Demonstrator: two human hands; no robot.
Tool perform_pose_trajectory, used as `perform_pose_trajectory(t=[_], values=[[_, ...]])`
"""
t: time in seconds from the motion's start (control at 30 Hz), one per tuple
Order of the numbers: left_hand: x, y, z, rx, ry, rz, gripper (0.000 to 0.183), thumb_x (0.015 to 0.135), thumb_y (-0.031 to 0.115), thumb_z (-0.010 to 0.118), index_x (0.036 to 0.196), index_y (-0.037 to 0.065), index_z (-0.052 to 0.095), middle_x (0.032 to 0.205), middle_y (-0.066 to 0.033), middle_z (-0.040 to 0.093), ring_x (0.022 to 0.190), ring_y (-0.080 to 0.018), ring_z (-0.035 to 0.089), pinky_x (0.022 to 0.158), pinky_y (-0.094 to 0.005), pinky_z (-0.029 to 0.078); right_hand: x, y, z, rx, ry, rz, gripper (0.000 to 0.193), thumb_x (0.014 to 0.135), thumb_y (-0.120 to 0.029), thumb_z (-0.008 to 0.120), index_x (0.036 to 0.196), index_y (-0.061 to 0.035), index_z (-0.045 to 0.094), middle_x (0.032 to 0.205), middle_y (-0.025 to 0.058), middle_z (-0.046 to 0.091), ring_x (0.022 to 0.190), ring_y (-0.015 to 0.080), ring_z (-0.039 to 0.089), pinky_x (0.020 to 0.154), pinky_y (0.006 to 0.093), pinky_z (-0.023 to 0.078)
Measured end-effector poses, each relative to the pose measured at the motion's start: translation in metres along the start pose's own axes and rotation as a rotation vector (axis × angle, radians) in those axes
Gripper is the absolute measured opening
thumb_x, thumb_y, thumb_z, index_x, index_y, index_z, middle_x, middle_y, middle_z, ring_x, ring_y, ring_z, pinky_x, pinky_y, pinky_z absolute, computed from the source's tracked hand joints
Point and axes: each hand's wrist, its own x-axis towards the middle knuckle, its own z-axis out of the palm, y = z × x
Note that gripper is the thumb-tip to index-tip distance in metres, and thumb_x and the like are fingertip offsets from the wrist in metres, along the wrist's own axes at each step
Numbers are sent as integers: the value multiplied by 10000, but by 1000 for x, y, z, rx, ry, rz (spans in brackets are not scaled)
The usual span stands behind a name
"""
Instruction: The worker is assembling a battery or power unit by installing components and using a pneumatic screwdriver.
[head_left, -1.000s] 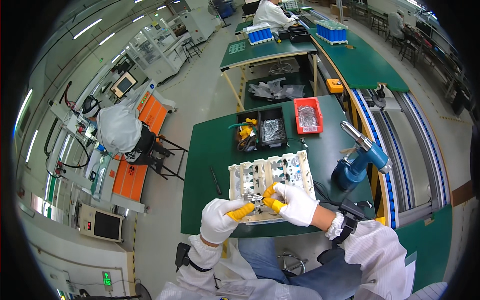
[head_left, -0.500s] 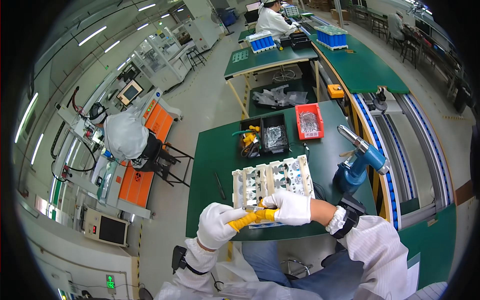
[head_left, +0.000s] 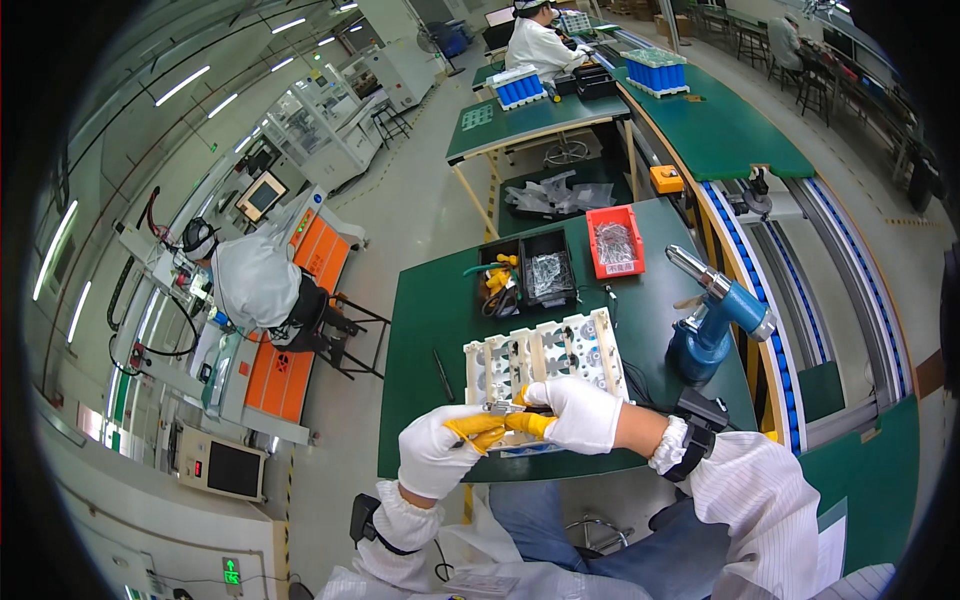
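Note:
My left hand [head_left: 438, 448], in a white glove with yellow fingertips, is closed at the near edge of the pale fixture tray. My right hand [head_left: 578, 417], gloved alike, meets it fingertip to fingertip. Between them sits a small silvery metal piece [head_left: 499, 407], pinched by both hands; its exact kind is too small to make out. A dark thin part shows at the right fingers. Just beyond the hands lies the pale tray [head_left: 541, 343], with rows of cut-outs and small dark and metallic parts. Its near side is partly covered by my hands.
Behind the tray stand a black bin [head_left: 549, 270] of small metal parts, another black bin of yellow-handled tools [head_left: 499, 276] and a red bin [head_left: 616, 243]. A blue rivet gun [head_left: 711, 325] stands right; a dark pen-like tool [head_left: 443, 375] lies left. A roller conveyor [head_left: 757, 290] runs alongside.
My left fingers have shifted and curled in closer around the metal piece. The right hand stays nearly in place, its fingers slightly turned. The view has tilted a little.

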Motion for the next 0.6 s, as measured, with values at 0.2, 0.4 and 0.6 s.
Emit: perform_pose_trajectory(t=[0.2,0.4,0.6], values=[[0,2,-1,-24,55,-11,265,745,78,814,999,50,743,926,-85,723,778,-185,705,719,-261,559,-2,-1,-3,48,-19,16,186,951,-131,630,1098,-19,651,858,120,678,737,179,601,713,303,495],[6,1,-4,68,-26,130,213,718,23,785,925,41,741,893,-96,713,748,-215,689,702,-265,553,-4,-1,2,-56,61,-59,185,904,-134,654,1056,-29,664,853,156,679,750,271,641,711,347,513],[-1,5,6,-729,-153,-657,103,916,92,670,973,7,661,833,-38,665,688,-90,610,623,-217,498,-11,-12,1,-645,157,-318,212,821,-164,699,1009,-67,685,871,147,669,824,326,666,735,394,542]])
